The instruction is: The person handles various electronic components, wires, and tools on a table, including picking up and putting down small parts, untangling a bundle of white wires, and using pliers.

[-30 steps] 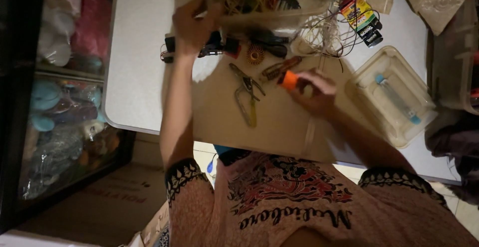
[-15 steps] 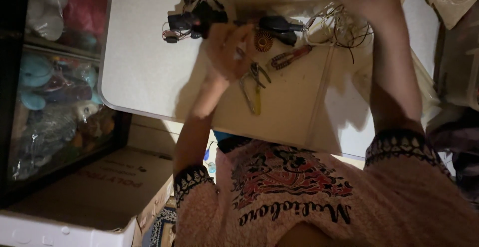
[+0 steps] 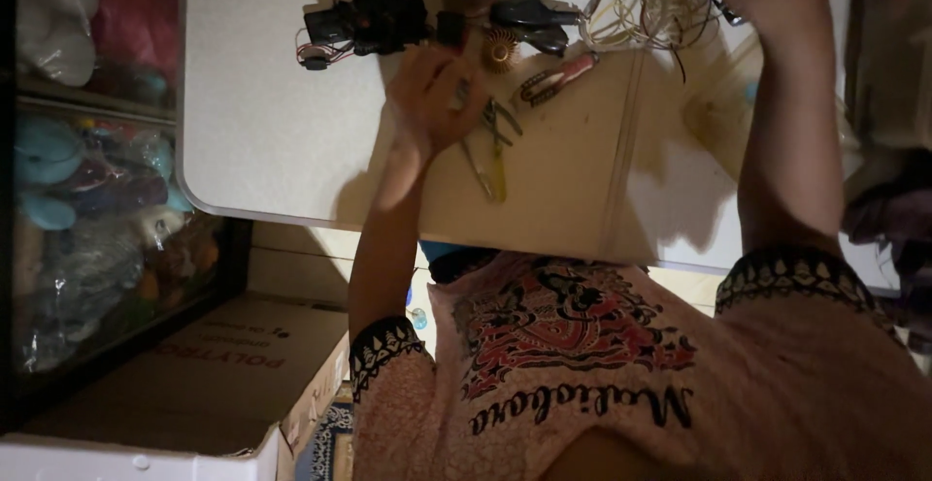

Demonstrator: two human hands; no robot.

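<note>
My left hand (image 3: 432,93) hovers low over the beige board (image 3: 563,180) on the white table (image 3: 272,122), fingers loosely curled. It covers the head of the yellow-handled pliers (image 3: 496,165); whether it grips them is unclear. A copper coil (image 3: 501,49) and red-handled cutters (image 3: 555,78) lie just right of it. A black bundle of parts with wires (image 3: 364,20) sits just above the hand. My right forearm (image 3: 782,122) reaches up past the top edge, so that hand is hidden.
A tangle of pale wires (image 3: 641,0) lies at the table's far edge. A clear plastic box (image 3: 718,112) sits dimly beside my right arm. An open cardboard box (image 3: 194,364) stands on the floor at lower left, next to bagged soft toys (image 3: 87,170).
My left hand came down from the far container to the pliers. My right hand, which held an orange thing on the board, rose out of view at the top.
</note>
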